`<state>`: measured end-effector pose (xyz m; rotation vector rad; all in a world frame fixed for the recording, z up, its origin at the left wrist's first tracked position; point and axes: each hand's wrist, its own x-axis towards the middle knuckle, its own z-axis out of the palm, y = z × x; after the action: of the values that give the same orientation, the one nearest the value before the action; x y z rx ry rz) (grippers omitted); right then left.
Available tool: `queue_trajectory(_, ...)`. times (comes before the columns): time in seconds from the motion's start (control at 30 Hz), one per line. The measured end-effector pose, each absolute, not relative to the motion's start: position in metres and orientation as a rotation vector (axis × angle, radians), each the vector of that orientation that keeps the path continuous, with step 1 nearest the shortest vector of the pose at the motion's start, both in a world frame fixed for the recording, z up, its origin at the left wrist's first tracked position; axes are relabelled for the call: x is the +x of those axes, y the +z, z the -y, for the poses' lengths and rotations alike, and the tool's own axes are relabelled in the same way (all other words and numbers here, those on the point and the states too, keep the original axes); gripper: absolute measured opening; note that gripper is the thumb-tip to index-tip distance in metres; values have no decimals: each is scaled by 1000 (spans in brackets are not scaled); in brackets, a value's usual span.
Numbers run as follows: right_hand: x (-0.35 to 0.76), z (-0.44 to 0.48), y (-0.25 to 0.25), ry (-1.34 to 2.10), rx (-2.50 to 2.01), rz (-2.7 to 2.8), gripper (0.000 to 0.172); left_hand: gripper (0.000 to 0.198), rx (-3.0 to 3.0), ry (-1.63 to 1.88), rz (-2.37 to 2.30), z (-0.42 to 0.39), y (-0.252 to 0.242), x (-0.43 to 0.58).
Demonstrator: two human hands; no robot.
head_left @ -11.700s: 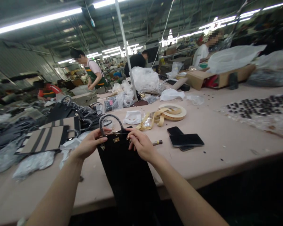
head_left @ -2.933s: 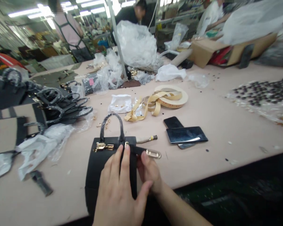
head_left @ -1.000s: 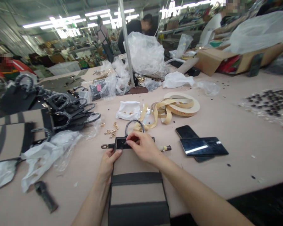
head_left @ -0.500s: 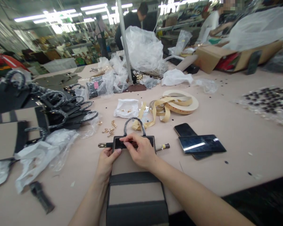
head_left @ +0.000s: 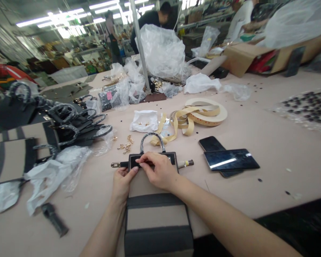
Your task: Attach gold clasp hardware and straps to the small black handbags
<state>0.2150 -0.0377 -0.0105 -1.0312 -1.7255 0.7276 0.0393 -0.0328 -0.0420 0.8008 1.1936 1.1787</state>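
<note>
A black-and-beige striped handbag (head_left: 156, 218) lies before me, its wrapped loop handle (head_left: 152, 135) pointing away. My left hand (head_left: 122, 184) grips the bag's upper left edge, thumb on top. Over the dark opening at the top, my right hand (head_left: 160, 171) has thumb and index finger pinched together; whatever is between them is too small to make out. A dark strap end with gold hardware (head_left: 116, 165) sticks out left of the bag. On the right, a light stick-like piece with a yellow band (head_left: 186, 163) protrudes.
Several gold fittings (head_left: 127, 145) lie beyond the bag, near a white packet (head_left: 143, 120) and a tape roll (head_left: 219, 113). Two stacked phones (head_left: 231, 160) lie to the right. More handbags (head_left: 13, 157) are piled left, with a dark tool-like piece (head_left: 54, 218) in front.
The view has shifted slightly. My right hand's pinched fingers stay over the bag's opening, a touch closer to my left thumb. My left hand keeps its grip.
</note>
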Motion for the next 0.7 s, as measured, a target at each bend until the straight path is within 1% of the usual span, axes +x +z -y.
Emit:
queue_trajectory(0.2, 219, 26, -15, 1064, -1011, 1476, 10, 52, 746, 1067, -1149, 36, -38, 39)
queue_trajectory(0.3, 219, 22, -16, 1066, -1034, 1467, 8, 49, 741, 1065, -1111, 35, -40, 35)
queue_trajectory(0.43, 216, 24, -15, 1038, -1084, 1540, 13, 45, 756, 1043, -1076, 33, -47, 30)
queue_trajectory(0.57, 214, 25, -15, 1064, -1115, 1513, 12, 43, 769, 1035, -1073, 30, -51, 28)
queue_trajectory(0.7, 214, 23, -15, 1067, -1141, 1429, 10, 46, 766, 1042, -1071, 31, -47, 31)
